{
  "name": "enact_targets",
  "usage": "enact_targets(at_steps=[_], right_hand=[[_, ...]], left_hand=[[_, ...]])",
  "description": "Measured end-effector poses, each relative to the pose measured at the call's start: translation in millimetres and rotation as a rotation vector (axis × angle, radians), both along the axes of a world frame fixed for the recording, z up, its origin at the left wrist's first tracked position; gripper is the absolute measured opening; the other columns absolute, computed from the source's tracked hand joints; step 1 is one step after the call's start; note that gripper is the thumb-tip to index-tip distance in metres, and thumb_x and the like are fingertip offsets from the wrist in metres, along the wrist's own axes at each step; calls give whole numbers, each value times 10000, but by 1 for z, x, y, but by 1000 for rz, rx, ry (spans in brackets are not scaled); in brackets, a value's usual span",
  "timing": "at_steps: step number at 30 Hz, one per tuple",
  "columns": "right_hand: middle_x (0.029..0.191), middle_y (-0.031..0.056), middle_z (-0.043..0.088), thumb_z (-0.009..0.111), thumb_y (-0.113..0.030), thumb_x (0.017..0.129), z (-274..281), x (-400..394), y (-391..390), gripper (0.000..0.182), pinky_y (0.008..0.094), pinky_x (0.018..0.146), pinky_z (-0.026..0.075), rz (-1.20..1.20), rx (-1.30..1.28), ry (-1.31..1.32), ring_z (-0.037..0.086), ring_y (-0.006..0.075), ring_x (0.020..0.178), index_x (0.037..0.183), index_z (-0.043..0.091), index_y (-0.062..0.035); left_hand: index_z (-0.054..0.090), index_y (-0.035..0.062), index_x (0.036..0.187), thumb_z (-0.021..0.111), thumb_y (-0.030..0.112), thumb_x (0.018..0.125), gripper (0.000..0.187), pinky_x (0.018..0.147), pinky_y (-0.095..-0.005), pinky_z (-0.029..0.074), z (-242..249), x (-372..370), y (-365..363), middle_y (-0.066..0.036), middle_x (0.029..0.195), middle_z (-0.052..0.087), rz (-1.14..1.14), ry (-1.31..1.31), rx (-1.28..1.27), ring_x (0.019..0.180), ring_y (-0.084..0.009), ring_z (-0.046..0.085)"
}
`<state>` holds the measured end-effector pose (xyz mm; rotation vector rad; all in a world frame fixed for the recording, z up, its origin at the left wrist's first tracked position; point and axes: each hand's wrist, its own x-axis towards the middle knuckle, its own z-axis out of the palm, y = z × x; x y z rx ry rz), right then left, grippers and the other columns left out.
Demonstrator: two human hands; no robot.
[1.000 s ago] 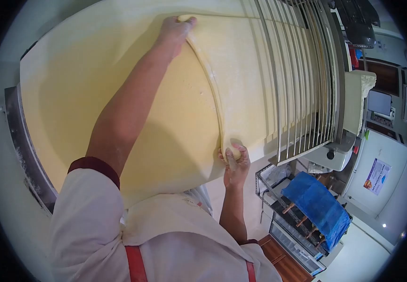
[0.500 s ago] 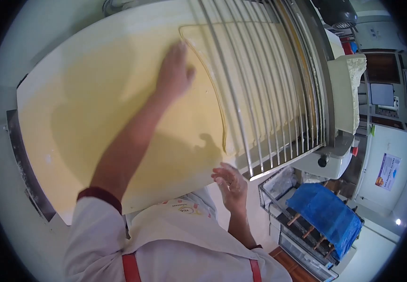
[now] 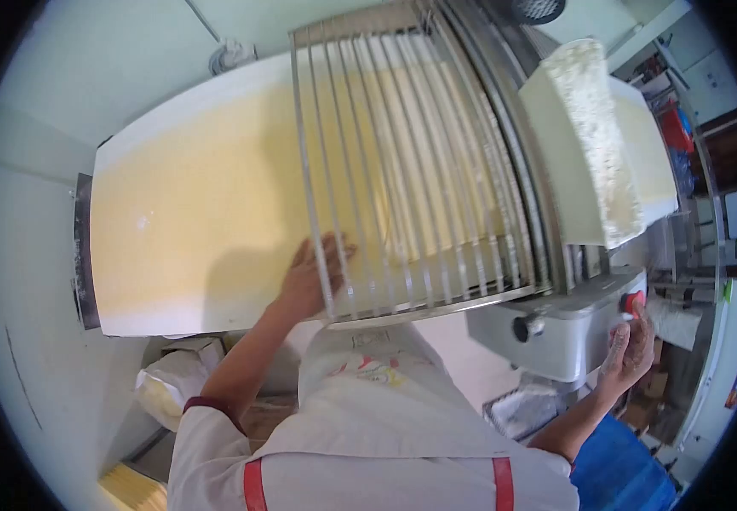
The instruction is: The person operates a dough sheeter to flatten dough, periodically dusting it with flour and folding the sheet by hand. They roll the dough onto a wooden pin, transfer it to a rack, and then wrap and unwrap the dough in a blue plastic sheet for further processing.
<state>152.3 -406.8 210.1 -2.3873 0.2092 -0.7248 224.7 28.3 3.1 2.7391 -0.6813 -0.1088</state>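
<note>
A: Head view status: dough sheet is laid flat on the sheeter belt, spread from 9 o'clock to centre, its far part passing under the wire safety guard.

B: Left hand?

A: Pressed flat on the dough at the guard's near corner, fingers spread, nothing gripped.

B: Right hand?

A: Placed at 4 o'clock against the machine housing, fingertips at the red knob. Fingers loosely curled; whether the knob is gripped cannot be told. Flour-dusted roller cover seen at 2 o'clock.
</note>
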Motion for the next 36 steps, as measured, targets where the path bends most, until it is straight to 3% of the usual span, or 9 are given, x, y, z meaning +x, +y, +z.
enact_targets(at_steps=[3, 8, 13, 16, 18, 21, 26, 35, 36], right_hand=[[692, 33, 565, 626, -188, 842, -27, -7, -58, 336, 235, 515, 333, 76, -39, -180, 431, 88, 568, 1103, 611, 23], [644, 38, 513, 654, -250, 758, -28, -5, -93, 274, 291, 491, 345, 450, -336, -111, 439, 159, 520, 929, 675, -37], [667, 40, 508, 702, -182, 718, -22, 7, -101, 298, 350, 509, 417, 901, -388, -135, 503, 215, 533, 987, 678, -55], [797, 66, 544, 686, -189, 757, -2, 17, -104, 326, 347, 575, 466, 1166, -432, -137, 561, 226, 661, 1033, 621, -28], [951, 102, 559, 679, -137, 756, 13, 21, -110, 378, 383, 750, 462, 1314, -443, -60, 560, 263, 847, 1104, 586, -21], [1067, 149, 520, 604, -147, 794, 4, 44, -121, 372, 394, 909, 419, 1568, -405, -248, 513, 289, 1040, 1117, 533, 24], [1305, 193, 449, 578, -119, 816, -8, 71, -145, 423, 401, 1050, 312, 1802, -400, -309, 396, 323, 1254, 1192, 493, 54], [1113, 202, 582, 581, -198, 771, -33, 77, -78, 371, 431, 1002, 340, 1937, -278, -317, 508, 346, 1114, 1048, 606, 48], [1091, 172, 610, 563, -226, 778, -14, 77, -79, 361, 435, 977, 367, 1952, -621, -332, 542, 339, 1077, 1047, 632, 4]], left_hand=[[452, 84, 1330, 553, 161, 841, 505, 1110, -479, 170, -47, -13, 27, -162, 1411, 384, 423, 34, -378, 1339, -307, 309], [520, 2, 1202, 495, 85, 892, 321, 1071, -452, 244, 10, -110, -46, -190, 1297, 483, 896, -511, -284, 1287, -347, 364], [560, 21, 1008, 510, 10, 858, 158, 868, -321, 445, 26, -198, -202, -104, 1053, 606, 837, -263, -947, 1012, -204, 578], [546, 26, 1041, 655, 58, 791, 275, 900, -330, 441, 66, -218, -306, -104, 1060, 616, 421, 349, -926, 1036, -216, 581], [552, 37, 1054, 700, 124, 771, 332, 881, -340, 446, 72, -218, -375, -107, 1055, 612, 248, 179, -857, 1007, -214, 584], [582, 38, 996, 727, 194, 746, 328, 841, -352, 450, 60, -218, -454, -116, 1009, 614, 454, 395, -889, 941, -207, 587], [599, 19, 744, 644, 147, 646, 168, 543, -290, 441, 11, -218, -504, -28, 624, 578, 930, -237, -961, 561, -115, 514], [539, -4, 747, 670, 57, 692, 155, 626, -294, 467, -13, -220, -514, -69, 731, 592, 1144, -404, -985, 660, -124, 547], [561, -4, 756, 651, 63, 694, 128, 609, -289, 454, -5, -211, -521, -47, 713, 584, 1133, -460, -949, 648, -114, 533]])
